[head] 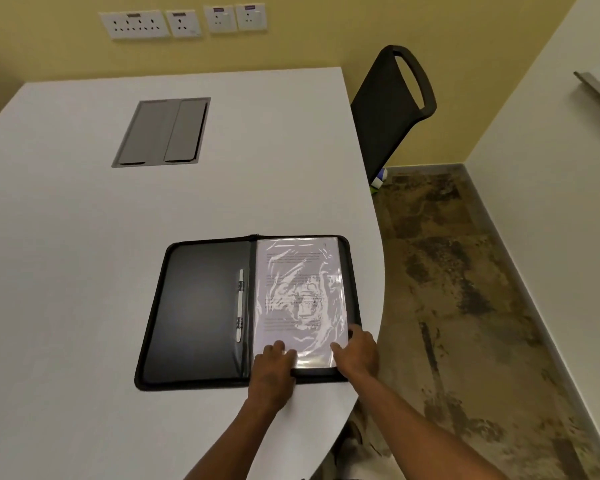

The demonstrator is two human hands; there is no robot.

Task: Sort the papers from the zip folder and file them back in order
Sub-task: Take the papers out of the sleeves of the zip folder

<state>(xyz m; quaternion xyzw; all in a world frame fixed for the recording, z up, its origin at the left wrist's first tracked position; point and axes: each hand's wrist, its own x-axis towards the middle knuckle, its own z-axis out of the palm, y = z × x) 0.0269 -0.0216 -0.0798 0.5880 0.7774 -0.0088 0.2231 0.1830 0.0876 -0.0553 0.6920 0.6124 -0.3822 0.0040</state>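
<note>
We see the black zip folder (201, 313) lying open on the white counter (66, 237). Its papers (300, 296) sit in plastic on the right half. Our left hand (272, 370) presses them with curled fingers. Our right hand (357, 351) pinches their corner.

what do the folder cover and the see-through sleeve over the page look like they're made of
The zip folder looks like black faux leather or vinyl: smooth, with a dull sheen and a zip edge. Which of the two, the picture leaves open. The sleeve over the printed paper looks like thin clear plastic film: it is glossy, crinkled and throws white glare. Both hands, left hand and right hand, rest on its lower edge.
</note>
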